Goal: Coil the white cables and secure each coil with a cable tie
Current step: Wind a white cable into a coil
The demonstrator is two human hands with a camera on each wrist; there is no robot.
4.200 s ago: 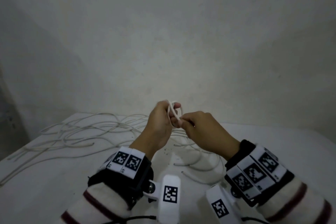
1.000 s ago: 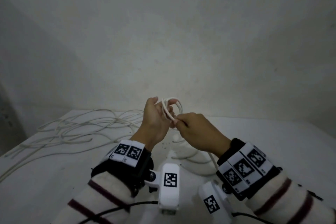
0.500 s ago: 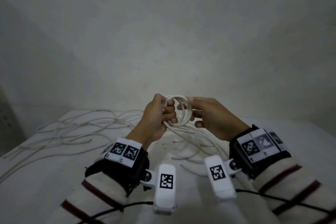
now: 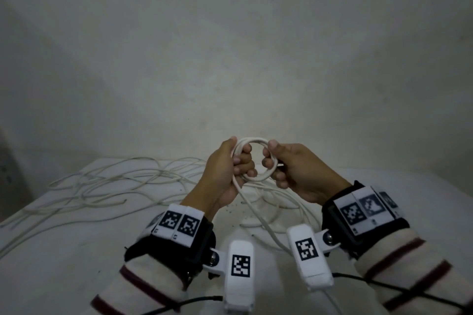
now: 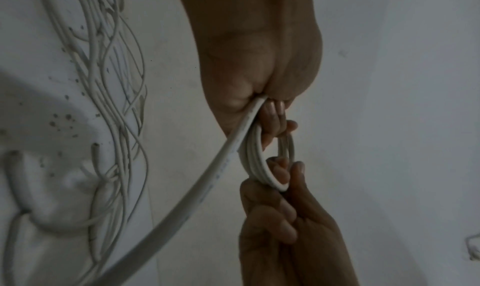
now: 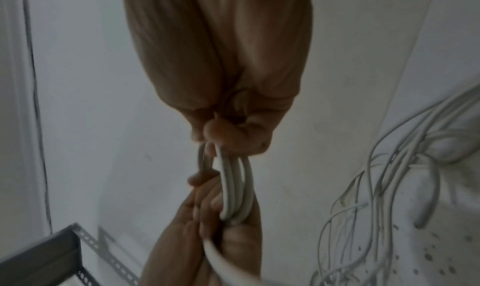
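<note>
A small coil of white cable (image 4: 252, 139) with several turns is held upright above the table between both hands. My left hand (image 4: 239, 160) grips its left side, fingers curled through the ring. My right hand (image 4: 271, 158) grips the right side, thumb on top. The free tail of the cable (image 4: 256, 215) drops from the left hand to the table. In the left wrist view the coil (image 5: 255, 161) sits between left fingers (image 5: 272, 116) and the right hand (image 5: 280, 218). The right wrist view shows the coil (image 6: 233, 187) edge-on. No cable tie is visible.
Several loose white cables (image 4: 115, 181) sprawl over the left and middle of the white table (image 4: 64, 250), with more loops (image 4: 271, 212) under the hands. A plain wall stands close behind. A grey perforated metal frame (image 6: 39, 255) shows beside the table.
My right hand has left its pinch at the loop's lower side and now grips the coil's right side. The coil has gained a turn and looks rounder and wider.
</note>
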